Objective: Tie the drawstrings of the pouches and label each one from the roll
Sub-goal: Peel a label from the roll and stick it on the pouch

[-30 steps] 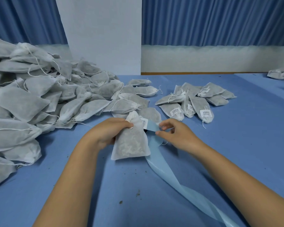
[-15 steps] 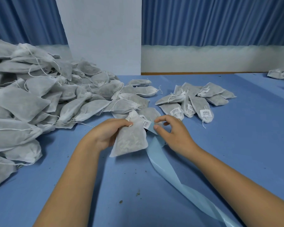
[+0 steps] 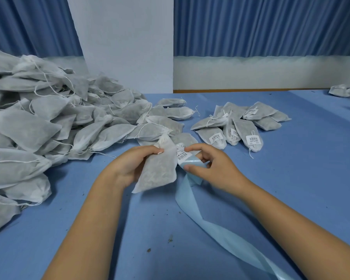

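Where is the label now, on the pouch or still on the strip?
Still on the strip: the label juts from the strip end the right hand pinches, beside the pouch the left hand holds.

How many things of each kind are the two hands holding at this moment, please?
pouch: 1, held by the left hand
label strip: 1, pinched by the right hand
total: 2

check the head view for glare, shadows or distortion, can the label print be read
Head view: wide-angle bend tilts the white pillar; light soft, faint shadows on the table; sheen on the backing strip; label print by the pouch too small to read.
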{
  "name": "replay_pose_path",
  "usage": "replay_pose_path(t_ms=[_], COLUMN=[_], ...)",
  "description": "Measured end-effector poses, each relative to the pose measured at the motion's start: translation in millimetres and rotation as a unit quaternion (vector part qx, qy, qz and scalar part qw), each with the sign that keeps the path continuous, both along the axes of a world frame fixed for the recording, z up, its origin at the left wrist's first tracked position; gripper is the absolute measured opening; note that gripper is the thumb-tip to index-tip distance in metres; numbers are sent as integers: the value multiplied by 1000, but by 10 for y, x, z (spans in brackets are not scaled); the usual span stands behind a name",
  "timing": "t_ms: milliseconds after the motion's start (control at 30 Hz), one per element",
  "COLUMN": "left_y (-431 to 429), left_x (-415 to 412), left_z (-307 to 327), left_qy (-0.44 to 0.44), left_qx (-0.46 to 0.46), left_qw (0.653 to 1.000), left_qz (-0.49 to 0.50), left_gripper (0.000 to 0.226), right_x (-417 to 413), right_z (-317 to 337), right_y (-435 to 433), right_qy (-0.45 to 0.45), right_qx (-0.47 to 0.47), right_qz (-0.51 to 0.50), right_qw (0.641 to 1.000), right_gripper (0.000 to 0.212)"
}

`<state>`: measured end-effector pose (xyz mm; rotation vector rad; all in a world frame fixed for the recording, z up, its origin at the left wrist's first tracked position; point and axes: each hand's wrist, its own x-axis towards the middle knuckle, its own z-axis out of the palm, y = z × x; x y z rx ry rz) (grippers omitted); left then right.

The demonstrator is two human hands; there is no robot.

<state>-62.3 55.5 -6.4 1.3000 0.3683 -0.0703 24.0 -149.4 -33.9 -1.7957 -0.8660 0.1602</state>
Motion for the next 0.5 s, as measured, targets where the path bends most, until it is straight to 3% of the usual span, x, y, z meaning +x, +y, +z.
replay_pose_path(t_ms=[200,300,367,433,500], left_y=[-30,-20,-28,-49,-66], left_x=[-13,-11,-13,-18,-15], left_z=[15,13,13,22,21], left_qy=[2,0,-7,-11,-17], left_qx=[6,6,3,-1,-9], left_qw=[999,999,999,999,999], left_qz=[-37,-41,-47,-47,-43], left_gripper=[19,30,22,17,27], right_x=[-74,-79,-76,-83,-81], right_z=[93,102,78,46,28], right_y=[-10,-19,-11,-2,-3], right_qy=[14,40,-2,-50,-73], right_qx=[34,48,45,27,21], right_qz=[11,7,-19,-29,-26], right_qw=[999,998,999,998,997], right_gripper=[7,18,9,22,29])
